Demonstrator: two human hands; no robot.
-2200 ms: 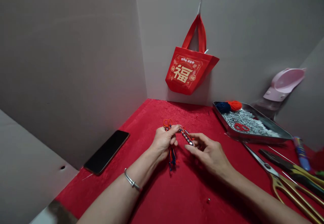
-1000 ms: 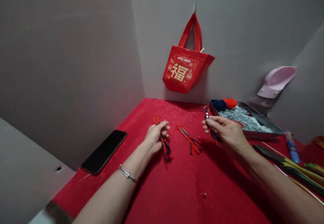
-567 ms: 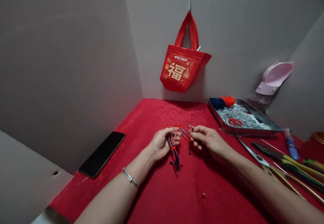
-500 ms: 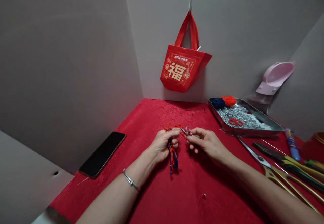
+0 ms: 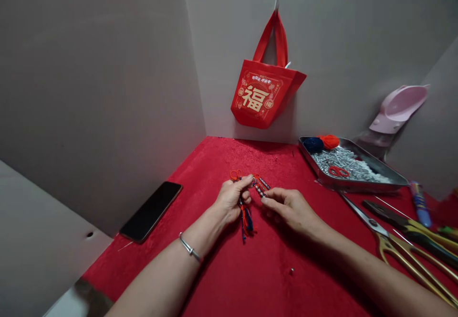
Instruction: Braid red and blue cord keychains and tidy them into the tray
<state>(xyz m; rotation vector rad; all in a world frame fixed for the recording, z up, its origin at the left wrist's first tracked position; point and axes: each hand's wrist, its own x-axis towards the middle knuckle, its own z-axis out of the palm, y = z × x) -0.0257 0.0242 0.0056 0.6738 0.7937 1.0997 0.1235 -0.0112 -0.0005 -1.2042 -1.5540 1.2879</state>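
Note:
My left hand is closed around a bundle of red and navy cords. Red loops stick out above its fingers, and loose cord ends hang below the palm. Between thumb and fingertip, my right hand pinches a beaded cord with dark and silvery beads. This strand runs up towards the left thumb, where its upper end meets the bundle. Another red, beaded strand lies just behind it. The fingers hide much of the cords, so I cannot tell how they join.
A metal tray holds silvery pieces, yarn balls and red loops. Scissors, pliers and a blue tube lie at the right. A phone lies left. A red bag hangs on the back wall.
My right hand has shifted its pinch lower along a beaded cord, which now stretches up to my left thumb. The left hand keeps its hold. The whole view has moved slightly.

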